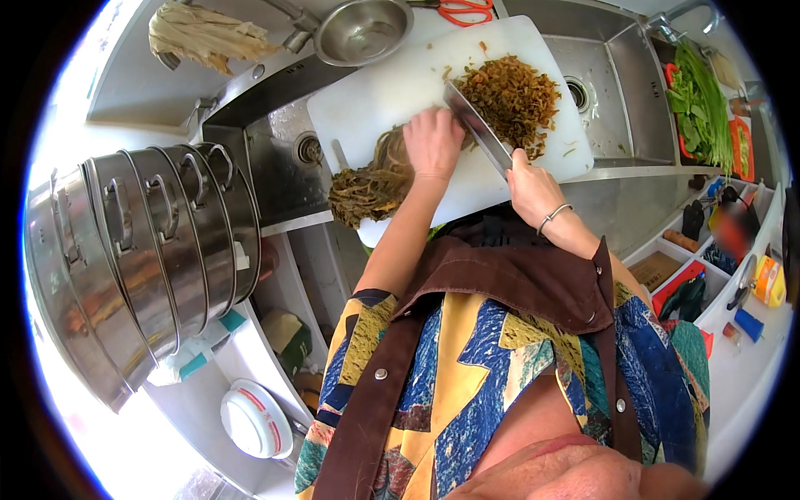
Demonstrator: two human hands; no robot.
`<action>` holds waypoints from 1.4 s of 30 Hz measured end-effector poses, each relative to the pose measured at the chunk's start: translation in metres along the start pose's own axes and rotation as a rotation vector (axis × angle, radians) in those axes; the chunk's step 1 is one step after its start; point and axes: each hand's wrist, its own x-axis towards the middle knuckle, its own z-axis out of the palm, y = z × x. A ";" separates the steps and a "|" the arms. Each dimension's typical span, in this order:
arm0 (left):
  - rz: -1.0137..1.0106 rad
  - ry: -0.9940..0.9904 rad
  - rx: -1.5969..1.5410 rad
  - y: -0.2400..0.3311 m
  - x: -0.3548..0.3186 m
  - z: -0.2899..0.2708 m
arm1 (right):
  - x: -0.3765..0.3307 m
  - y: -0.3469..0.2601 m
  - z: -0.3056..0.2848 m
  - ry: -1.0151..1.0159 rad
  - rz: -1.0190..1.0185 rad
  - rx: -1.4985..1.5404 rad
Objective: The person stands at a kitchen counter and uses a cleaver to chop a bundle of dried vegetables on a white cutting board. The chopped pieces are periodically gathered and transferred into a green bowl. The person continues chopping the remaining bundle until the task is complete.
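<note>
A white cutting board [367,102] lies across the sinks in front of me. My right hand [533,193] grips the handle of a broad-bladed cleaver [479,129], its blade slanting up and left on the board. To the left of the blade, my left hand [435,143] presses down with curled fingers on a bunch of dark, limp leafy greens [367,193], which look pickled. The bunch trails toward the board's lower left corner. Right of the blade sits a heap of chopped brown-green greens [518,96]. My left fingertips are slightly blurred.
Sink basins lie on the left [279,142] and right [617,92]. A metal bowl [363,32] and red-handled scissors [465,12] are beyond the board. Stacked steel steamers [150,250] stand at left. Fresh green vegetables [698,104] lie at far right.
</note>
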 end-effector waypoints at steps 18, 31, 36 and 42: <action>0.027 0.027 -0.054 0.004 0.001 -0.001 | 0.093 -0.027 0.019 0.075 0.012 -0.052; 0.017 -0.023 -0.063 0.007 -0.001 -0.001 | 0.042 -0.003 0.022 0.012 0.068 -0.045; 0.003 -0.061 0.002 0.002 -0.003 0.001 | 0.064 -0.015 0.022 0.014 0.052 -0.021; 0.112 -0.303 -0.066 -0.001 0.003 -0.025 | 0.057 0.007 0.005 -0.015 -0.035 -0.088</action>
